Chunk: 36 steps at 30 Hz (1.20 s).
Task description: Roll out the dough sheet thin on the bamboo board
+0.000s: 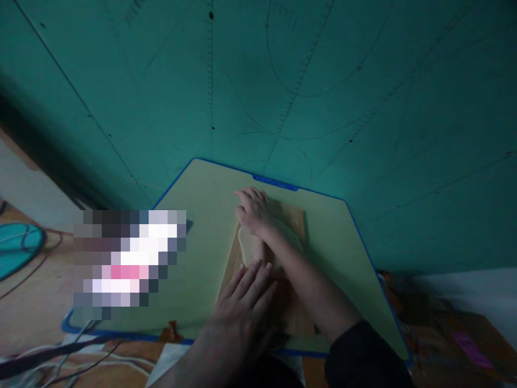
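A pale lump of dough (251, 245) lies on a wooden board (297, 218), which rests on a light green table with a blue rim (202, 205). My right hand (254, 211) lies flat on the far part of the dough, fingers stretched out and pointing left. My left hand (242, 302) presses flat at the near end of the dough, on the board's near left part, with its fingers spread. Neither hand grips anything.
A blurred-out patch (129, 261) covers something on the table's left side. A teal wall with drawn lines (307, 81) rises behind the table. Dark cables (60, 353) run over orange patterned fabric at the lower left. A dark sleeve (363, 355) covers my right forearm.
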Tool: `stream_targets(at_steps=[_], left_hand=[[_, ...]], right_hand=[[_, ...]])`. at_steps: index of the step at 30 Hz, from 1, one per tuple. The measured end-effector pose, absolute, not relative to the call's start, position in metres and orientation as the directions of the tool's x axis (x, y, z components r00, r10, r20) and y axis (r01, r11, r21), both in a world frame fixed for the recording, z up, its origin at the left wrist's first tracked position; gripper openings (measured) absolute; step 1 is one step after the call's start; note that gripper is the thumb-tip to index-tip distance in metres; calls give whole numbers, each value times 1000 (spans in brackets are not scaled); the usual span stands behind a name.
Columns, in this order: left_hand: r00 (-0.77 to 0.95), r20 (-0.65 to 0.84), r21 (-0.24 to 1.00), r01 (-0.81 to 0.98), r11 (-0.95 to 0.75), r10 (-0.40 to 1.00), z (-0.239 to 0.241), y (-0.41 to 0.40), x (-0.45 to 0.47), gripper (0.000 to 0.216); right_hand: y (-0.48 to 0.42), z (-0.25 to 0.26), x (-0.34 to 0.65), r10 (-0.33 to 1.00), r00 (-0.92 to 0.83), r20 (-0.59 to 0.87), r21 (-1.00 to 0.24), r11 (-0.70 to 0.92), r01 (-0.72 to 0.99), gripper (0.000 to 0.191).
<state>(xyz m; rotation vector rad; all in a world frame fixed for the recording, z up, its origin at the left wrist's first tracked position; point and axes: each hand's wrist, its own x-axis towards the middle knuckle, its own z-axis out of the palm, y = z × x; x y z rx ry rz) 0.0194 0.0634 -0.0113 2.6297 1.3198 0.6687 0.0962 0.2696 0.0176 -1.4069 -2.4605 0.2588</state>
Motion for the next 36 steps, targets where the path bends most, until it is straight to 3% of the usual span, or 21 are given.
stream_targets(at_steps=[3, 7, 15, 19, 25, 31, 36], left_hand=[[520, 295, 259, 764, -591, 802, -19, 61, 15, 65], [590, 217, 228, 744, -628, 778, -20, 69, 28, 50], [706, 338, 232, 578, -782, 622, 0, 90, 97, 28], [677, 337, 225, 617, -754, 654, -1, 85, 105, 32], [632, 328, 285, 642, -712, 702, -1, 59, 67, 58], [643, 269, 340, 634, -695, 717, -12, 34, 33, 69], [584, 356, 251, 693, -676, 730, -16, 20, 14, 62]], right_hand=[[273, 16, 89, 878, -434, 201, -373, 478, 795, 40], [276, 13, 102, 930, -336, 147, -443, 366, 819, 37], [281, 12, 159, 943, -330, 48, -361, 324, 874, 41], [279, 9, 147, 925, -380, 21, -331, 365, 870, 44], [257, 12, 92, 830, -554, 68, -292, 547, 784, 47], [245, 17, 71, 839, -517, 171, -324, 543, 774, 38], [236, 18, 51, 877, -441, 192, -405, 480, 778, 34]])
